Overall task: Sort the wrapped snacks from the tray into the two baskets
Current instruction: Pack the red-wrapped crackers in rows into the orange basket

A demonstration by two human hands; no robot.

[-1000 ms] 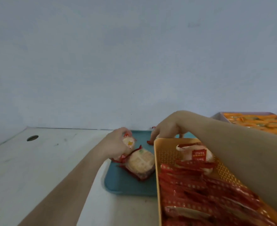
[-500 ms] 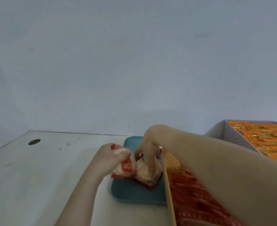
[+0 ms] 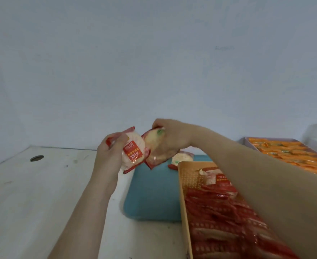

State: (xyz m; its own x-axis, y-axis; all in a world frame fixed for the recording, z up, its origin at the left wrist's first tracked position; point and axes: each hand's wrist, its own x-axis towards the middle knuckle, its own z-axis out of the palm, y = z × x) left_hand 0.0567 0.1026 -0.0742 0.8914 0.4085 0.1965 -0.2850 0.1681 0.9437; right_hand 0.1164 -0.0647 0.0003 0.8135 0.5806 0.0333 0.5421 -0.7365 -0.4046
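Observation:
My left hand (image 3: pixel 108 156) grips a round pale snack in a red wrapper (image 3: pixel 133 153), raised above the left edge of the teal tray (image 3: pixel 152 195). My right hand (image 3: pixel 174 136) pinches a second red-wrapped snack (image 3: pixel 158 148) right beside it, also lifted off the tray. One more red-wrapped snack (image 3: pixel 181 159) lies at the tray's far end. The yellow basket (image 3: pixel 184 199) at the right holds several red-wrapped snacks. A pink basket (image 3: pixel 247 142) farther right is packed with several orange-wrapped snacks.
The white table (image 3: pixel 42 193) runs left of the tray, with a round cable hole (image 3: pixel 36 158) near its back left. A plain wall stands close behind. My right forearm crosses over the yellow basket.
Both hands have lifted their snacks off the tray and brought them up side by side. The camera has tipped, showing more of the tray and baskets.

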